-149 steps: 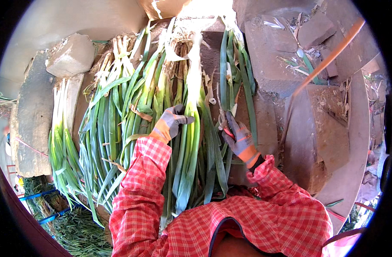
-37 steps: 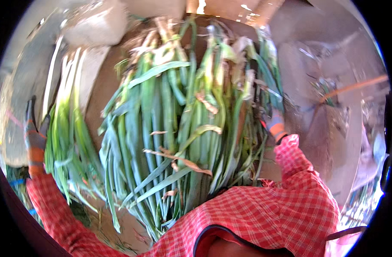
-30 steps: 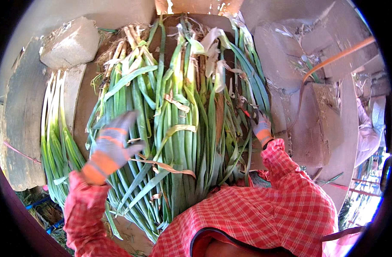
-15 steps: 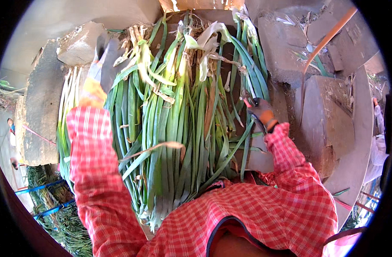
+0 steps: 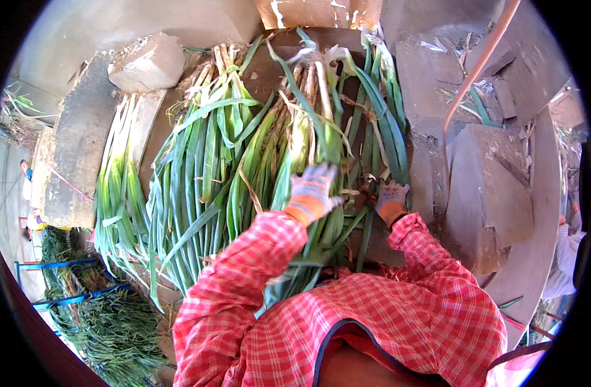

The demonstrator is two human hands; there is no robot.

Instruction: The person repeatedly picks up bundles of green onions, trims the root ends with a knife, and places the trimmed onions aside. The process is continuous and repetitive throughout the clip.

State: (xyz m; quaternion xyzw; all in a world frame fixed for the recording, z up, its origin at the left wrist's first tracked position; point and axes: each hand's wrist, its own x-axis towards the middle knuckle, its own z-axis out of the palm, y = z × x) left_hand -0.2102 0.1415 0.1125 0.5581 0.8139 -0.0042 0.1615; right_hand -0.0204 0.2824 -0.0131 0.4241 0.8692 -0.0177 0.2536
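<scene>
Long green onions [image 5: 199,151] lie in bundles over the board, pale roots pointing away from me and leaves toward me. My left hand [image 5: 311,190], in a grey and orange glove, rests on the leaves of the middle bundle [image 5: 302,138]. Its fingers are stretched out and the thumb stands apart, slightly blurred. To the right, my right hand [image 5: 391,198], gloved alike, has its fingers curled by the stems of the right-hand green onions [image 5: 389,122]. Something small and dark shows at its left side, too hidden to name.
At far left, a smaller bunch of green onions [image 5: 122,168] lies beside a wooden block [image 5: 76,155]. A stone block [image 5: 147,63] sits behind it, and a large block [image 5: 489,180] stands at right below a thin brown rod [image 5: 466,93]. Greens [image 5: 115,329] fill the lower left.
My left hand has come from the far left, by the roots, to the middle bundle. The onions there have shifted and the left bunches are uncovered. My right hand has moved slightly nearer.
</scene>
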